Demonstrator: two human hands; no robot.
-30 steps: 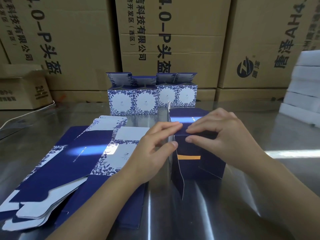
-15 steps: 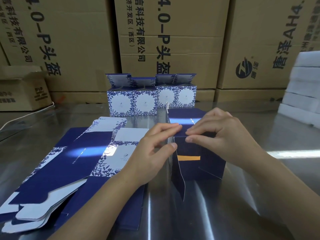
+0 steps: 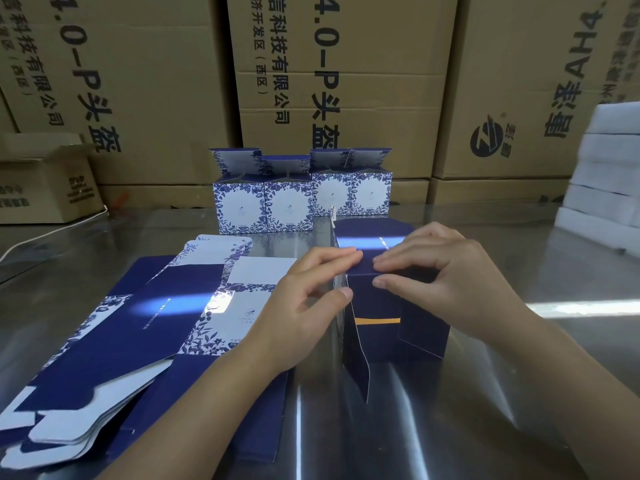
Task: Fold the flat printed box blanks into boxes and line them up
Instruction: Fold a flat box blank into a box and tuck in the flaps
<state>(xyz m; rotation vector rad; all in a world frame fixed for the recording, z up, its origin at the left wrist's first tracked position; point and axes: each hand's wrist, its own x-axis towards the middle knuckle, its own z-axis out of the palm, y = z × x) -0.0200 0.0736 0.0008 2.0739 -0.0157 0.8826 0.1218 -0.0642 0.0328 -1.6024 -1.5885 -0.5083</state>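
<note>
Open room is offered by the shiny desk (image 3: pixel 485 420) at near right; flat blanks (image 3: pixel 138 323) are fanned at near left. At centre, the half-folded navy box (image 3: pixel 377 341) is pinched along its top near edge by the left hand (image 3: pixel 304 306) and right hand (image 3: pixel 450 282), fingertips nearly met. Beyond, four finished boxes (image 3: pixel 301 202) are lined up side by side before cartons (image 3: pixel 346 81).

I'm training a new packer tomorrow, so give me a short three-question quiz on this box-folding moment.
1. True or false: the left hand and the right hand both hold the dark blue box.
2. How many finished boxes stand in the back row?
3. The flat blanks lie: A) left of the dark blue box; B) right of it; C) on the finished boxes.
Key: 1 true; 2 four; 3 A.
</note>
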